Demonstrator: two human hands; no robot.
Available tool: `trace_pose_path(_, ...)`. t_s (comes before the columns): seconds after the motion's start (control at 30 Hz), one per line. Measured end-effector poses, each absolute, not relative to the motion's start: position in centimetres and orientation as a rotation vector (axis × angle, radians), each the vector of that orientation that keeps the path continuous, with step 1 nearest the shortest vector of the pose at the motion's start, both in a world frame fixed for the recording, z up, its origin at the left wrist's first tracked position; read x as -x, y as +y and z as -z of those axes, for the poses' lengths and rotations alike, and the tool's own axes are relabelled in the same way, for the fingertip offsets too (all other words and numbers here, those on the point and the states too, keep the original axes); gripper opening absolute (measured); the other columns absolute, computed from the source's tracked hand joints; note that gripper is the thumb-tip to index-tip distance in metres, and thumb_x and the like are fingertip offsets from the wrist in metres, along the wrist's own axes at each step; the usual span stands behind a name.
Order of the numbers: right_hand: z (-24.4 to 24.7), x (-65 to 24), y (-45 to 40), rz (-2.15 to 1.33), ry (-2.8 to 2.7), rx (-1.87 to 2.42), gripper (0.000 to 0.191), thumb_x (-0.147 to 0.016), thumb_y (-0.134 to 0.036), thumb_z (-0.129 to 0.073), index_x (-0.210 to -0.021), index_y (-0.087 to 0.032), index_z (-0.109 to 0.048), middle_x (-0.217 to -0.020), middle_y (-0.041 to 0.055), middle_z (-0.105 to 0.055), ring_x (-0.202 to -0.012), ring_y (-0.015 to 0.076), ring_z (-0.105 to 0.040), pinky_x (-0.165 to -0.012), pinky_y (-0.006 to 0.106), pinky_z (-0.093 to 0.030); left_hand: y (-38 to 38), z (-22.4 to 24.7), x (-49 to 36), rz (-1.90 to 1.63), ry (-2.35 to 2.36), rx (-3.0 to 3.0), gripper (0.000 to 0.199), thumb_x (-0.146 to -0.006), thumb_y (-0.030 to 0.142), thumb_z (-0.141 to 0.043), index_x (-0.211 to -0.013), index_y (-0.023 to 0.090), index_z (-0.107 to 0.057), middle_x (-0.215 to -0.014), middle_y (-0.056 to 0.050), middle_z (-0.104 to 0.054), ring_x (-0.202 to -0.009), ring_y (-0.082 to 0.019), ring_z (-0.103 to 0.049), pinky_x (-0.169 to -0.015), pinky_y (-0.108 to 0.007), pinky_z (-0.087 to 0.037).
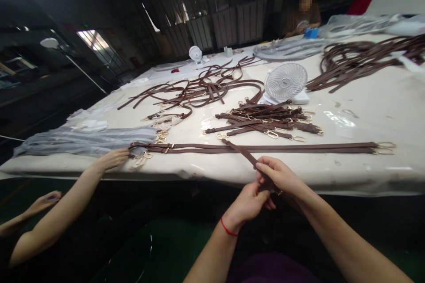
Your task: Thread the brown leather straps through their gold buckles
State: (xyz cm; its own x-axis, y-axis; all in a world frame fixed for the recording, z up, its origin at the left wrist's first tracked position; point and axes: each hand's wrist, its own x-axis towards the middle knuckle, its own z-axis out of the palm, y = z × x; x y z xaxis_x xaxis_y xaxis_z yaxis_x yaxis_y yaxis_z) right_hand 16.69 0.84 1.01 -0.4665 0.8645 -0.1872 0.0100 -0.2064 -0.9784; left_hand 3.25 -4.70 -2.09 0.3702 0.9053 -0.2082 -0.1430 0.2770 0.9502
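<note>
Between my hands is a brown leather strap [244, 152], running from the table edge down towards me, with a gold clasp at its far end. My right hand [279, 174] pinches it between thumb and fingers. Just below, my left hand [250, 201], with a red cord at the wrist, is closed on the strap's lower part; my fingers hide some of it. Long brown straps [305, 147] with gold oval rings lie along the table's front edge. Behind them is a pile of short brown straps [265, 119] with gold buckles and rings.
At the left, a co-worker's hand [114, 159] holds strap ends beside plastic-wrapped straps [83, 139]. A white fan [286, 80] stands behind the pile. Loose long straps [206, 88] and a strap bundle [361, 59] lie farther back. Another person [302, 17] sits across the white table [375, 106].
</note>
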Motion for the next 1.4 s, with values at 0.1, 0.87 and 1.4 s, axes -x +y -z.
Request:
trace_pose_path(0.1, -1.7, -17.7, -0.5, -1.731, -1.475, 1.019, 0.036, -0.086, -0.053, -0.055, -0.079, -0.018, -0.049, -0.062, -0.0016, -0.057, -0.052, 0.0097, -0.049, -0.050, 0.021, -0.036, -2.8, 1.1, -1.0, -1.160, 0.926, -0.745, 0.025, -0.082, 0.020, -0.058, -0.106, 0.012, -0.056, -0.103, -0.014, -0.066, -0.087, -0.023, -0.067, -0.079, -0.034, -0.052)
trace_pose_path(0.87, 1.6, -17.0, -1.6, -1.602, -1.409, 1.058, 0.038, -0.089, -0.054, -0.051, -0.076, -0.018, -0.052, -0.046, -0.0040, -0.052, -0.040, 0.0111, -0.047, -0.042, 0.021, -0.034, -2.7, 1.2, -4.7, -1.143, 0.668, -0.729, 0.039, -0.088, 0.038, -0.054, -0.119, 0.013, -0.057, -0.087, -0.010, -0.067, -0.051, -0.013, -0.056, -0.050, -0.026, -0.045)
trace_pose_path(1.4, 2.5, -17.4, -1.9, -1.545, -1.417, 1.091, 0.039, -0.091, -0.052, -0.049, -0.069, -0.020, -0.050, -0.047, -0.0031, -0.052, -0.041, 0.0114, -0.045, -0.044, 0.023, -0.035, -2.5, 1.5, -5.8, -1.374, 0.710, -0.577, 0.027, -0.088, 0.042, -0.057, -0.097, 0.017, -0.056, -0.112, -0.012, -0.063, -0.091, -0.021, -0.063, -0.065, -0.029, -0.051)
